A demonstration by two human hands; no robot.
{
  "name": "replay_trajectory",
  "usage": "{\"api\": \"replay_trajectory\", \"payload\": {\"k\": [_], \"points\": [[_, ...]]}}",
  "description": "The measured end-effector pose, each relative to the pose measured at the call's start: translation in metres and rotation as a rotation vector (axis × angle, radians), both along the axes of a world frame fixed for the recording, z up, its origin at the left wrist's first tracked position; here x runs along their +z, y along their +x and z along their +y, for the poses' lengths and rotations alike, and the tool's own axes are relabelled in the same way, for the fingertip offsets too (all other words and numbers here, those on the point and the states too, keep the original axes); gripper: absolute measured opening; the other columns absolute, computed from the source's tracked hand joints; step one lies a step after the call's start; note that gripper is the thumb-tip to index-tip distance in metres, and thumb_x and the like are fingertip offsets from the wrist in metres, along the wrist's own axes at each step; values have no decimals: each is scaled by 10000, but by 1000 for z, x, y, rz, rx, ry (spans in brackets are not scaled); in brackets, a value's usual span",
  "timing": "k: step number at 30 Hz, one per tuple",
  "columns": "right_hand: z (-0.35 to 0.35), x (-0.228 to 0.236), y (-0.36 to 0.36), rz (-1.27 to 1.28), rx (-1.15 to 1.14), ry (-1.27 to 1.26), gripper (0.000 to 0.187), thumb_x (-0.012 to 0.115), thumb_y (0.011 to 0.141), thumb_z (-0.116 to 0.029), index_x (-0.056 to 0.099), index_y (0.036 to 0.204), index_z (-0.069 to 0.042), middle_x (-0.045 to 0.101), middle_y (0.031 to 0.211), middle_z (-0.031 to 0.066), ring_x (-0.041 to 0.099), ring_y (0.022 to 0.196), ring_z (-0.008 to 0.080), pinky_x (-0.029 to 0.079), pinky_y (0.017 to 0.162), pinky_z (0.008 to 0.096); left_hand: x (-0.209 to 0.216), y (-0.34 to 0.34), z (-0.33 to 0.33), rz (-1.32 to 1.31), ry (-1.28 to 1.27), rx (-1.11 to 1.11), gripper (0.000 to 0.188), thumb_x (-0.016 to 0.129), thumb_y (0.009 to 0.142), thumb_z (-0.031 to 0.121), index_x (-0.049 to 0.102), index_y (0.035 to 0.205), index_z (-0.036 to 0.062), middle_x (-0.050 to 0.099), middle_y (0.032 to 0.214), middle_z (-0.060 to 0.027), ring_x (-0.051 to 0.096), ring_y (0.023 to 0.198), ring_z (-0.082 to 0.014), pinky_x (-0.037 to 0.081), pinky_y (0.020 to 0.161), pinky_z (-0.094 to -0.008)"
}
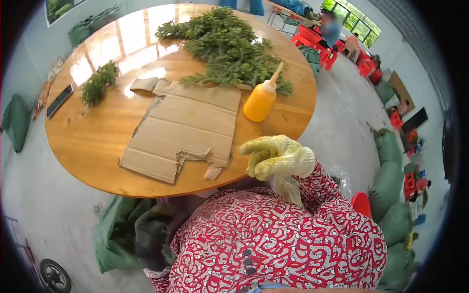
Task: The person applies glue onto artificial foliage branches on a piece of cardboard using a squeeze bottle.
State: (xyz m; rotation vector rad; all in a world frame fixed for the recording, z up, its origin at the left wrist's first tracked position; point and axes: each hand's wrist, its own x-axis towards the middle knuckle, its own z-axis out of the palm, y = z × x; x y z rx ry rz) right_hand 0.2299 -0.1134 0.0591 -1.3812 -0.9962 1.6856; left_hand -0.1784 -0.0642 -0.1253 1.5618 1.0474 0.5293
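Patterned smock (273, 239) | right grip (278, 155) curled, hold unclear; left grip unseen | table (93, 156): bottle (260, 105) beside cardboard (188, 124), sprigs (220, 46) behind

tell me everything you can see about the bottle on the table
The bottle has a smooth orange-yellow body, plastic by its look, with a whitish collar and a long, tapering, tan nozzle. It stands on its base on the wooden table, leaning rightward in this fisheye view, right of the cardboard. Its nozzle overlaps the greenery in view. The gloved right hand is nearby, not touching it.

distant person's head (330, 23) blurred, window (59, 8) cut off
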Motion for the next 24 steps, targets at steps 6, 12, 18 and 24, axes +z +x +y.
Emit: {"api": "replay_trajectory", "payload": {"k": [6, 12, 18, 24], "points": [[-12, -14, 16, 18, -207, 57, 470, 669, 858, -73, 511, 1292, 16, 681, 939, 139, 641, 755, 165, 526, 666, 280, 137, 40, 32, -83, -329, -200, 401, 658, 789, -60, 606, 1187, -58, 681, 1097, -122, 660, 956, -203, 551, 797, -334], [-2, -24, 15, 61, -402, 209, 461, 638, 863, -45, 508, 1302, 7, 682, 972, 138, 655, 779, 176, 539, 702, 289, 198, 54, 57, -118, -515, -315, 432, 661, 778, -80, 596, 1204, -62, 676, 1113, -119, 655, 965, -200, 547, 808, -328], [39, -41, 71, -962, -571, 444, 748, 763, 783, -336, 440, 1382, -24, 579, 1263, 159, 573, 1153, 289, 463, 978, 355, 202, 68, 86, -127, 99, -292, 465, 676, 727, -62, 611, 1187, -39, 655, 1122, -169, 639, 982, -265, 506, 895, -392], [91, -18, 112, -1495, -289, -20, 998, 750, 670, -594, 375, 1445, -88, 493, 1379, 186, 434, 1302, 345, 363, 1072, 408, 166, 107, 118, 181, 1250, -179, 453, 690, 665, 46, 560, 1097, 3, 580, 1034, -195, 541, 1037, -411, 419, 924, -502]]}}
